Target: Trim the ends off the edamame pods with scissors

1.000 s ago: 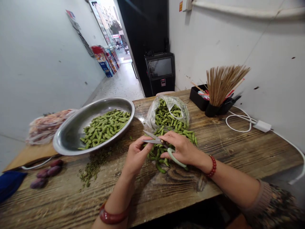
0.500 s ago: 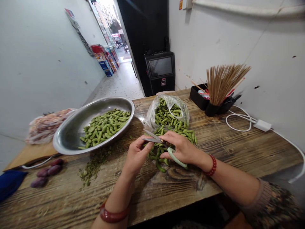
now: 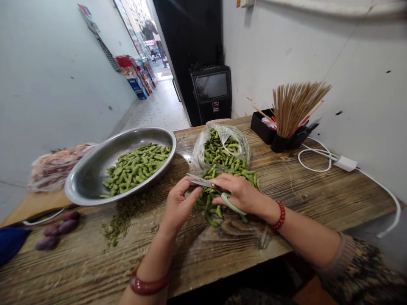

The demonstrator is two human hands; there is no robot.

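Observation:
My right hand (image 3: 237, 194) is closed around scissors (image 3: 203, 182) with a pale green handle; their blades point left and are slightly apart. Against the blade tips, my left hand (image 3: 181, 201) curls with thumb and fingers drawn together, and whatever it pinches is hidden. Beneath and behind both hands lies a loose heap of green edamame pods (image 3: 210, 212). It spills from a clear plastic bag (image 3: 199, 150) that holds more pods. To the left, a wide steel basin (image 3: 92, 169) sits tilted with a pile of pods (image 3: 140, 167) in it.
Small green trimmings (image 3: 117, 226) lie below the basin. Purple-red shallots or similar bulbs (image 3: 68, 226), a blue cloth (image 3: 12, 243) and bagged raw meat (image 3: 57, 167) are at left. A black holder (image 3: 262, 131) with wooden skewers (image 3: 295, 106) and a white cable adapter (image 3: 346, 163) are at right.
The whole view has shifted a little, so everything sits slightly further left. The scissor blades have come closer together, while both hands stay in about the same place over the pods.

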